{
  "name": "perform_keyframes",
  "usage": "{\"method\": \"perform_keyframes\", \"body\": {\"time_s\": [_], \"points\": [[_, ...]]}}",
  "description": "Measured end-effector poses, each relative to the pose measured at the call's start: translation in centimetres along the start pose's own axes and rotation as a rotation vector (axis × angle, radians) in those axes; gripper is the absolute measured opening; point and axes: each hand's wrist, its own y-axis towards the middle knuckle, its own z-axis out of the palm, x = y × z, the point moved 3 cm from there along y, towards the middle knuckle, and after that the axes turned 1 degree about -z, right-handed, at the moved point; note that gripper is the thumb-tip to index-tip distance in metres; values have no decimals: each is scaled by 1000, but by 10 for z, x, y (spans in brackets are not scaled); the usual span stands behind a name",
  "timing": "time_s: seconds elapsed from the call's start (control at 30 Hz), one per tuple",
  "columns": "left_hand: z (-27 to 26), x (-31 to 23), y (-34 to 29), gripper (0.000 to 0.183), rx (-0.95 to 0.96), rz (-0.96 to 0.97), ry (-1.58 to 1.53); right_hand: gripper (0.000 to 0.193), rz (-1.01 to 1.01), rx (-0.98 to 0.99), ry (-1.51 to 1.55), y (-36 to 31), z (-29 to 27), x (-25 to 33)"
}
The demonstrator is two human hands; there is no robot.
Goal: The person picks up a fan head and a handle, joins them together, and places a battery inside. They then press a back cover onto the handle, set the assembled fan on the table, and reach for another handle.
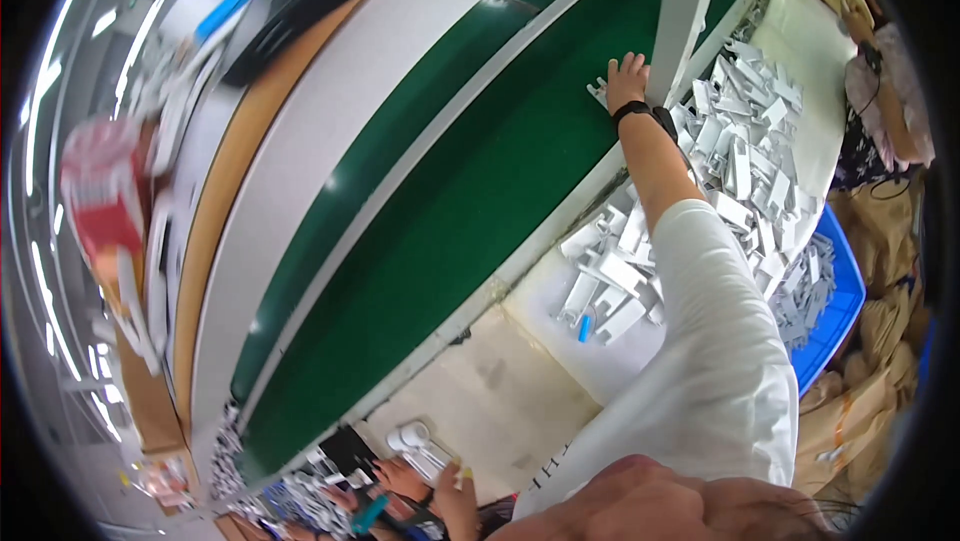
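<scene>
White part: located at upper centre of the frame, on the green belt, just beside and partly covered by the right hand. Fingers extend slightly apart; whether thumb and index clamp the part cannot be told. The left hand is not identifiable in view.

Handling: expect a light, stiff, smooth piece, slippery rather than fragile. Take hold across its long sides, clear of the notched end.

Materials, left to right: 
- Far left: red box, blurred; then a wood-toned edge strip, curved by the lens.
- Lower left: a co-worker's hands, near small white cylinders.
- Centre: belt, matt and flat; below it, a pale, stained surface.
- Right of centre: short blue piece, beside a loose heap of rigid white channel-shaped pieces; upright white post above.
- Right: larger pile of similar pieces, angular and randomly stacked; blue bin, smooth-walled, holding grey parts; creased brown wrapping.
</scene>
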Motion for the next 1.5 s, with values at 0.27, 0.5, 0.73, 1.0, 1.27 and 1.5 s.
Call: {"method": "perform_keyframes", "body": {"time_s": [0.27, 0.5, 0.73, 1.0, 1.27, 1.5], "points": [[99, -25, -14, 29, 427, 88, -445, 33, -39, 249, 9, 5, 8, -12], [70, -84, 1, 28, 101, 342, -303, 58, -581, 221, 1084, -114, -126, -9], [61, -101, 31, 39, -186, 384, -1047, 70, -960, 655, 1819, -288, -266, -34], [78, -69, -17, 45, 387, 293, -1923, 73, -1054, 538, 1599, -406, -300, -53], [71, -67, -40, 30, 672, 265, -1905, 71, -972, 461, 1553, -429, -303, -75], [50, -74, -48, 22, 656, 285, -1387, 56, -1249, 91, 1474, -411, -302, -83]]}}
